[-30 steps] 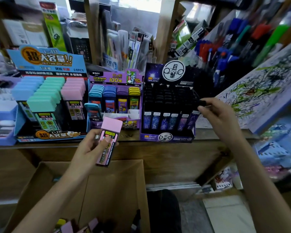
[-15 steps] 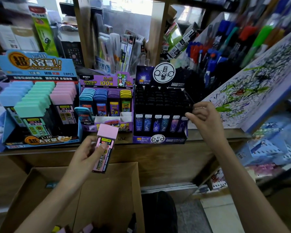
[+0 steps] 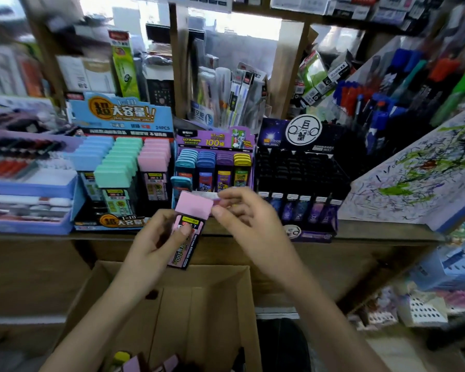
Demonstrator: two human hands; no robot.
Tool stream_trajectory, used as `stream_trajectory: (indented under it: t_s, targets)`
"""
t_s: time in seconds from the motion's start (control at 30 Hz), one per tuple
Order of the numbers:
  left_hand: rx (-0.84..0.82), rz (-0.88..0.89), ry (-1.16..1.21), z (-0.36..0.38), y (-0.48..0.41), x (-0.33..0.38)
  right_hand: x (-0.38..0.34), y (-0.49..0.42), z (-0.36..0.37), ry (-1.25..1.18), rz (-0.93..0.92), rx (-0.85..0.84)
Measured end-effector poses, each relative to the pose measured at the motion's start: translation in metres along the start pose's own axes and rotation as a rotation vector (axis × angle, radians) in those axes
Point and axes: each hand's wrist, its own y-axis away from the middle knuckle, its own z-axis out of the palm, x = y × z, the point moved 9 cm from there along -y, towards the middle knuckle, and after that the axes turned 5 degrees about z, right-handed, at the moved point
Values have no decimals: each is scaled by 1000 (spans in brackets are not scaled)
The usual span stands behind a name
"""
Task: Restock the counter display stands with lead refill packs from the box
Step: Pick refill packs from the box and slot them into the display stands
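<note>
Holding a pink-capped, black-bodied plastic lead refill pack (image 3: 193,209) in both hands.
Clamped low down by the left hand (image 3: 153,245), fingers curled behind, thumb pressed on the label; pinched at the cap's right edge between thumb and forefinger of the right hand (image 3: 252,226). Raised above the open brown cardboard box (image 3: 204,304), in front of the wooden counter (image 3: 381,234) edge, near the light-blue card display stand (image 3: 118,114) stocked with blue, green and pink packs.

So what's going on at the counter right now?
A person's left hand holds a pink-capped rectangular lead refill pack above the open brown cardboard box. The right hand pinches the edge of its cap. The pack is not yet in the blue cardboard display stand on the counter.
</note>
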Motion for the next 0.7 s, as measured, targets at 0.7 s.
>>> stream_trajectory:
  t_s: [0.7]
  targets:
    - [105,74,-1106,-131,-14,-43,-51,-92,80,479,-315,-10]
